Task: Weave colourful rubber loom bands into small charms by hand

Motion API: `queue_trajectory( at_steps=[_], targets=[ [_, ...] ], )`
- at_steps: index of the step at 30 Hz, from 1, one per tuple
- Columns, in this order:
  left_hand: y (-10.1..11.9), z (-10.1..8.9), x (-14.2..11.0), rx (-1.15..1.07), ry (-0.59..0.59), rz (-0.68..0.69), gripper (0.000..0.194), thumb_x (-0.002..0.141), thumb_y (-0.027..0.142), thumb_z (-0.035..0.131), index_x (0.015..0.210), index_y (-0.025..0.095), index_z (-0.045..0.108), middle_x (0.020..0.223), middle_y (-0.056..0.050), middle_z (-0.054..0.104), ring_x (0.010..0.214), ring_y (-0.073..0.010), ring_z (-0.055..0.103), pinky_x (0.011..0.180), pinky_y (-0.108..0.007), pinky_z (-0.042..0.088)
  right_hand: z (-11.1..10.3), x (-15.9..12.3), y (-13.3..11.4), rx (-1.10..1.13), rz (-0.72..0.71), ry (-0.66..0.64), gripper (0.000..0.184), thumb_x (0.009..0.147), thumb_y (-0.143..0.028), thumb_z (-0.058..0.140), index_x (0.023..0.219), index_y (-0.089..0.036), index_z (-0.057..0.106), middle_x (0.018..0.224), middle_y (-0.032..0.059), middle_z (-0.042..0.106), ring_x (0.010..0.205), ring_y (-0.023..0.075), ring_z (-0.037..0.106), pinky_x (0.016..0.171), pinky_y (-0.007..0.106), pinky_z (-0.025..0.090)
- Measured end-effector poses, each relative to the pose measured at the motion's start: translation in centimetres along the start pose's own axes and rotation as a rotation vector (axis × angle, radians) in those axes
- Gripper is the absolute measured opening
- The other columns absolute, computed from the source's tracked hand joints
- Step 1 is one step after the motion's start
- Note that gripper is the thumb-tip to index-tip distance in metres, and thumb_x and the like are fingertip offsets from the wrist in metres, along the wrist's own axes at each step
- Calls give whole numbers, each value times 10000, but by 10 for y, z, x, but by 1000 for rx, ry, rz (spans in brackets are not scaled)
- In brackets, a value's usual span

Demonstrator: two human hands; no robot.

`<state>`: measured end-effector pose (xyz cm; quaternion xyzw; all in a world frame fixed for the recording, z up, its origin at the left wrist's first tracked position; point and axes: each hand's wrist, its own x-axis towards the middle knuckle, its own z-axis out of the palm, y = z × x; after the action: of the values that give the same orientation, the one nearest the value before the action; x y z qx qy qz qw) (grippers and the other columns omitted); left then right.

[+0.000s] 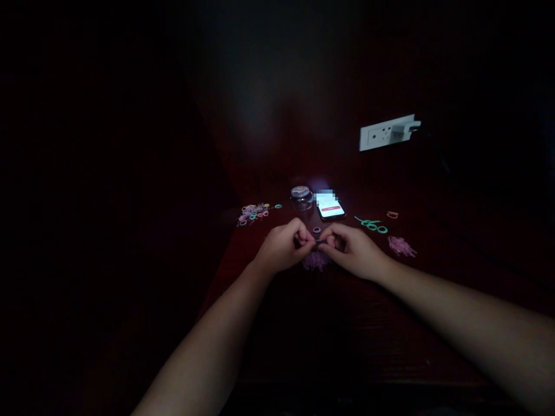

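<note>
My left hand (pixel 282 247) and my right hand (pixel 359 254) meet over the dark red table, each pinched shut. Between their fingertips runs a small pale hair tie (pixel 318 241), mostly hidden by the fingers. Just beyond them lies a single purple hair tie (pixel 317 230). Under the hands is a bunch of purple hair ties (pixel 315 261), partly covered. To the right sit green hair ties (pixel 371 225), an orange one (pixel 392 215) and a pink bunch (pixel 401 247).
A mixed pile of coloured hair ties (pixel 254 214) lies at the left edge of the table (pixel 277 323). Behind my hands stand a clear lidded jar (pixel 300 198) and a lit phone (pixel 332 209). A socket strip (pixel 381 136) with a plug is on the wall.
</note>
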<state>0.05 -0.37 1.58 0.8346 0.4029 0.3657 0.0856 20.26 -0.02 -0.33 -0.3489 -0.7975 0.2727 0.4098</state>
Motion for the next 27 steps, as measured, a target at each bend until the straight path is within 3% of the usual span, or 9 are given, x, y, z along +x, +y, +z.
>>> queue_trajectory(
  at_steps=[6,14,21,27],
  targets=[
    [11,-1,0,51,-66,22,154,797,246,629,783,205,481,801,-6,688,678,-116,619,586,-227,441,0,-1,1,50,-37,-7,134,851,-292,568,802,-170,595,637,-22,506,559,106,434,512,229,345],
    [12,-3,1,85,-40,55,70,813,204,584,869,206,541,776,7,641,678,-111,589,607,-232,437,1,1,4,67,-22,24,123,864,-268,532,799,-177,583,638,-23,492,571,111,434,527,232,353],
    [9,-2,-1,71,-84,47,224,792,290,632,995,214,572,834,-11,635,715,-134,596,636,-259,451,1,-1,1,82,-29,35,101,861,-267,539,824,-183,582,675,-7,524,607,123,456,551,238,374],
    [8,-1,-1,25,-86,62,168,818,307,625,945,210,573,771,7,634,646,-114,581,605,-243,431,1,-1,0,88,-49,50,90,858,-256,546,831,-181,589,682,-8,529,605,121,454,556,240,374]
  ],
)
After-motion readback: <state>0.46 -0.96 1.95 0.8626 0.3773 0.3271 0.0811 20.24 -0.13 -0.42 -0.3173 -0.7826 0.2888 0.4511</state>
